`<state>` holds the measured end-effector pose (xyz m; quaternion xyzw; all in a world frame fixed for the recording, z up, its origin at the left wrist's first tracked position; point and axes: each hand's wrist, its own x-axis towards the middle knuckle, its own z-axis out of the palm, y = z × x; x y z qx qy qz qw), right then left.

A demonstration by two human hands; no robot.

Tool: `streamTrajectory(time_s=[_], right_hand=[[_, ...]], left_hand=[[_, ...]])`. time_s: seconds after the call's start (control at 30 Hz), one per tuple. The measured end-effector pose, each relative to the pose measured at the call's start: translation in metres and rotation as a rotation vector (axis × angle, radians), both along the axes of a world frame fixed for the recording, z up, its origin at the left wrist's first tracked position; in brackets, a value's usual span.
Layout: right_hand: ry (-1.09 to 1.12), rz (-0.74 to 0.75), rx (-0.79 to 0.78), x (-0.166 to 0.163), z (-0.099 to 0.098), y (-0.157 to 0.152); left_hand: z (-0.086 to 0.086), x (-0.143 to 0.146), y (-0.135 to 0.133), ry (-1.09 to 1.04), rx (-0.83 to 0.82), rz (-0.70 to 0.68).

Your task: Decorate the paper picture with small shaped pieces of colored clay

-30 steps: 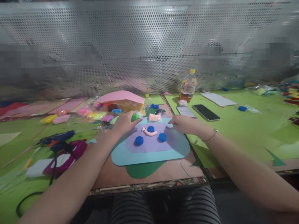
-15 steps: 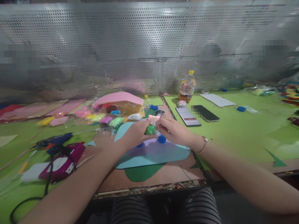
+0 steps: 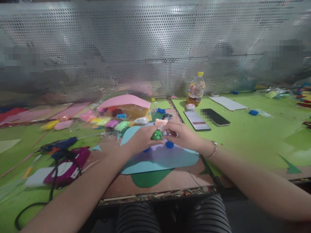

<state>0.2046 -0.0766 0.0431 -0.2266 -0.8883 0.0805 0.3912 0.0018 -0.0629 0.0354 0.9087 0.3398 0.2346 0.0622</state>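
My left hand (image 3: 143, 137) is closed around a small clear packet of green modelling clay (image 3: 156, 135). From the other side, my right hand (image 3: 181, 136) pinches at the packet's clear plastic with bent fingers. Both hands are over a light blue sheet (image 3: 155, 166) with a lilac area (image 3: 157, 153) on it. Under my right fingers is a blue round lump (image 3: 169, 144), and a second blue lump (image 3: 146, 150) shows partly below my left hand. A pale pink packet (image 3: 161, 122) lies just beyond the fingers.
Several coloured clay packets (image 3: 111, 124) lie at the back left. A glue gun (image 3: 59, 144) and a magenta device (image 3: 80, 161) with a black cable are left. Two phones (image 3: 197, 120) and a drink bottle (image 3: 195, 89) stand right of centre. Behind rises a perforated metal screen (image 3: 145, 48).
The whole view has shifted slightly. My right fingers have bent a little more at the green packet, while my left hand keeps its hold.
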Motion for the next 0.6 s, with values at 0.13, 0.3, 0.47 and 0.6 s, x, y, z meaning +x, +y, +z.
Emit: streamTrajectory(time_s=[0.13,0.3,0.47,0.6], right_hand=[[0.146,0.037,-0.036,-0.002,-0.002,0.0],[0.24,0.037,-0.109,-0.009,-0.007,-0.002],[0.246,0.026,-0.13,-0.012,-0.004,-0.007],[0.289,0.014,-0.15,-0.01,0.002,-0.01]], left_hand=[[0.003,-0.001,-0.001,-0.032,0.017,0.001],[0.007,0.001,-0.006,0.065,0.036,0.021],[0.01,0.004,-0.01,0.106,0.074,0.007],[0.009,0.003,-0.009,0.084,0.102,-0.006]])
